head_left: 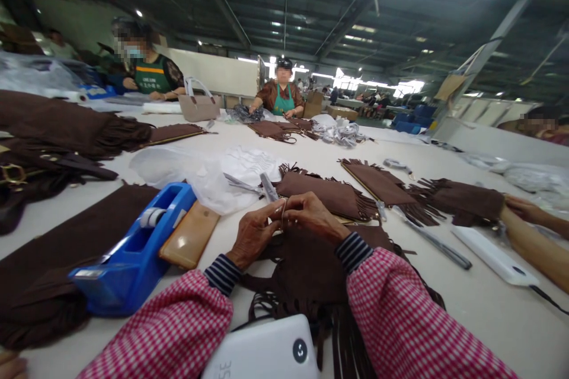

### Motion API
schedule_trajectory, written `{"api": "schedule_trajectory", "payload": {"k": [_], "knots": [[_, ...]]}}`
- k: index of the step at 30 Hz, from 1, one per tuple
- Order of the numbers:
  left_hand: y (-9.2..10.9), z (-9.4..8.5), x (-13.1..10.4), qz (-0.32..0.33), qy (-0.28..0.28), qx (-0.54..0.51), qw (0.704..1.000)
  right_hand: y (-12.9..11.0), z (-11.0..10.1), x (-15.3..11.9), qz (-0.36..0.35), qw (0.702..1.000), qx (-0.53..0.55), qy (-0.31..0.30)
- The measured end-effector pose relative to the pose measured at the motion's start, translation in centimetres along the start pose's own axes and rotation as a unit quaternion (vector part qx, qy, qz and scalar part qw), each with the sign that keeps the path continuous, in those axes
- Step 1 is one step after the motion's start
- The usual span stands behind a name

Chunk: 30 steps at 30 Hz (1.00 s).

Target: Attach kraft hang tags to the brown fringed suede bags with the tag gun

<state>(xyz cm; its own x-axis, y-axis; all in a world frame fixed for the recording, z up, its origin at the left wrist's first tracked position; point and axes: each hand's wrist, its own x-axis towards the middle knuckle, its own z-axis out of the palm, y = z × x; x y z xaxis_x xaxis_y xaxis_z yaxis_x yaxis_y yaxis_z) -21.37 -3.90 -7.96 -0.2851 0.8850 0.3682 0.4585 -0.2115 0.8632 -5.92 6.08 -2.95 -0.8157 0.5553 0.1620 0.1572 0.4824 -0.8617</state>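
With both forearms reaching in from the near edge, the left hand [254, 233] and the right hand [315, 216] meet near the centre of the white table [493, 314]. Fingertips of both are pinched closely together on a thin, light-coloured loop [283, 213]; its material cannot be told. The loop stands between the hands, above the far part of a dark brown fringed bag [311, 272], which lies on the table between the forearms.

Just beyond the left hand is a grey wrapped strip [268, 187], beside a pair of scissors [242, 183] and crumpled white wrapping [200, 174]. Left of the left hand, a gold-coloured phone [190, 235] lies against a blue tape dispenser [133, 254], with a large brown piece [89, 243] further left. At the near edge, a white device [267, 352] rests between the sleeves.

Beyond the right hand lie a brown fringed pouch [324, 194] and, to its right, a second pouch [380, 182]. Further right are a grey-handled tool [440, 247], a white power bank [494, 256] with a dark cable, and another person's arm [536, 249]. Two people in green aprons are at the far side.
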Motion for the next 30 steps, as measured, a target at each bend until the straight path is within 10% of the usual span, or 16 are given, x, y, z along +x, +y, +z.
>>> {"api": "schedule_trajectory", "payload": {"k": [5, 11, 14, 18, 24, 30], "knots": [[0.4, -1.8, 0.8, -0.008, -0.007, -0.065, 0.998, 0.2, -1.3, -2.8, 0.009, 0.996, -0.022, 0.083], [-0.3, -5.1, 2.0, -0.055, 0.226, 0.061, 0.971, 2.8, -7.0, -11.5, 0.09, 0.969, -0.101, 0.206], [-0.1, -5.3, 1.6, -0.027, 0.245, 0.208, 0.946, 4.5, -9.9, -16.5, 0.134, 0.937, -0.183, 0.265], [0.8, -4.2, 0.5, 0.035, 0.179, 0.36, 0.915, 5.7, -11.5, -21.0, 0.194, 0.916, -0.227, 0.267], [1.6, -1.1, -0.4, -0.089, -0.16, 0.209, 0.961, 5.3, -11.1, -21.2, 0.235, 0.93, -0.189, 0.209], [3.4, 1.5, 0.3, -0.221, -0.129, -0.026, 0.966, 8.0, -11.7, -19.9, 0.257, 0.945, -0.052, 0.197]]}}
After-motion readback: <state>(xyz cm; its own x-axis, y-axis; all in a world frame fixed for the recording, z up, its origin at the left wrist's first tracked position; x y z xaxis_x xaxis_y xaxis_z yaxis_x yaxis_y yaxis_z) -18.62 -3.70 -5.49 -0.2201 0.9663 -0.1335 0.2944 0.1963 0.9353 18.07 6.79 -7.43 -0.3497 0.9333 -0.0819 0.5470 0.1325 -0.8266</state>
